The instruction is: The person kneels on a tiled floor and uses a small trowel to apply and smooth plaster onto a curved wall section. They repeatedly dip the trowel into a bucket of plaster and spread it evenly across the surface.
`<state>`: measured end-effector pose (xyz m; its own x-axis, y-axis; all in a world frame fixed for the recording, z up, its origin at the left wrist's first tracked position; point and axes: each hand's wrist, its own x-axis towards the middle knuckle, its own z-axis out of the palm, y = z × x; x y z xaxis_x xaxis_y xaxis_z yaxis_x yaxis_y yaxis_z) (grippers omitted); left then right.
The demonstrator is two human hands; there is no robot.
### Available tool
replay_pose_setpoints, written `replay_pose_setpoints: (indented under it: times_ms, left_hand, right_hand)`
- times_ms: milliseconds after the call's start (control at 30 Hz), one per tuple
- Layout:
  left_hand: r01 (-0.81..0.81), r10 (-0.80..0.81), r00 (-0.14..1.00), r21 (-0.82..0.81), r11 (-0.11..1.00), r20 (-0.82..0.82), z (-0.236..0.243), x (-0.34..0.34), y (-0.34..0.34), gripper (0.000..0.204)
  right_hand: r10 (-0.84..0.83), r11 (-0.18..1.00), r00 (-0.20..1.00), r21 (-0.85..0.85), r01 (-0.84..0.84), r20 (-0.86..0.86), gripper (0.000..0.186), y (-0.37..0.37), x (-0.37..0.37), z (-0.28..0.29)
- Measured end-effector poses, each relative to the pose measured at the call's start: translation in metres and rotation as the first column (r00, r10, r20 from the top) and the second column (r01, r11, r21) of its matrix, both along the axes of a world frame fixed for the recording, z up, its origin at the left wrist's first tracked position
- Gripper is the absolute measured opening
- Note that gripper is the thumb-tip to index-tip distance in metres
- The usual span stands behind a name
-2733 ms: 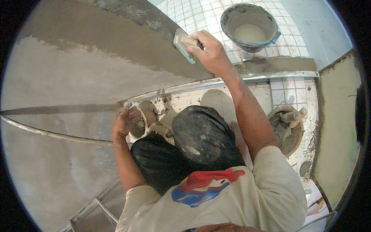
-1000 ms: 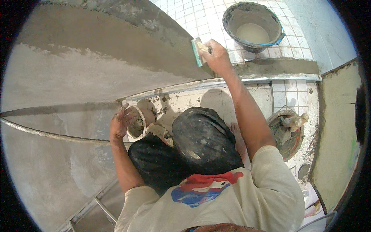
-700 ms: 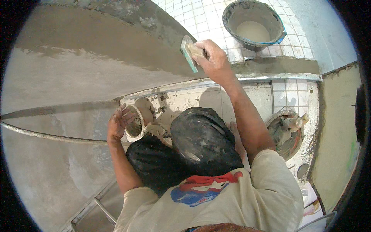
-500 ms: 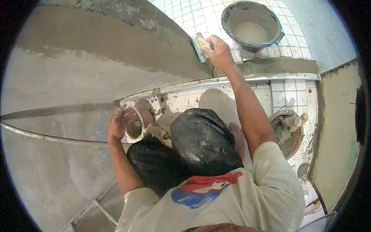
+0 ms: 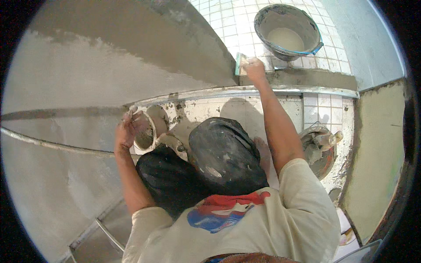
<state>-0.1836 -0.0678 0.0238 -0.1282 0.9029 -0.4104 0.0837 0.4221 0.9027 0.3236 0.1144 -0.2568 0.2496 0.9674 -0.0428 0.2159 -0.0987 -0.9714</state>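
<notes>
My right hand [image 5: 255, 70] grips a small float [image 5: 240, 64] with a pale green base and a light handle, against the right end of the damp grey plastered wall [image 5: 144, 44], by a low grey ledge [image 5: 307, 79]. My left hand [image 5: 128, 129] is raised at the wall's foot, fingers loosely bent and apart, over the edge of a small whitish bucket [image 5: 152, 136] with grey mortar inside. A long pale metal bar [image 5: 201, 94] runs along the bottom of the wall and ledge.
A black bucket [image 5: 287, 33] with blue handle and murky liquid stands on white tiles [image 5: 219, 13]. Another bucket [image 5: 324, 162] at my right holds tools with pale handles. My dark-clad knees [image 5: 223, 153] are folded on the spattered floor [image 5: 280, 109]. A pale green panel [image 5: 372, 158] stands at right.
My right hand with the float has moved back and forth and now sits further right and lower than before. My left hand has shifted left. The view has turned slightly.
</notes>
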Motion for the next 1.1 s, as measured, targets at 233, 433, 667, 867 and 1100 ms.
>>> replay_pose_setpoints:
  times_ms: [233,433,667,867,1100]
  left_hand:
    - [-0.129,0.129,0.991,0.009,0.992,0.018,0.011,0.012,-0.015,0.063]
    - [-0.067,0.06,0.992,0.056,0.996,0.11,0.008,0.023,-0.001,0.059]
    - [-0.125,0.12,0.991,0.086,0.988,0.061,0.018,0.032,-0.015,0.055]
    - [-0.121,0.113,0.99,0.101,0.987,0.08,0.018,0.032,-0.013,0.054]
    - [-0.175,0.167,0.981,0.083,0.981,0.096,0.026,0.043,-0.012,0.058]
  right_hand:
    - [-0.082,0.997,0.719,-0.051,0.064,-0.69,0.018,-0.117,-0.001,0.035]
    - [-0.157,0.982,0.482,-0.187,-0.014,-0.862,0.019,-0.119,-0.086,-0.035]
    - [-0.312,0.949,0.594,-0.267,0.165,-0.742,0.031,-0.103,-0.118,0.087]
    - [-0.194,0.98,0.687,-0.099,0.175,-0.7,0.044,-0.11,-0.117,0.189]
    - [0.043,0.952,0.853,0.281,0.123,-0.519,0.045,-0.099,-0.149,0.285]
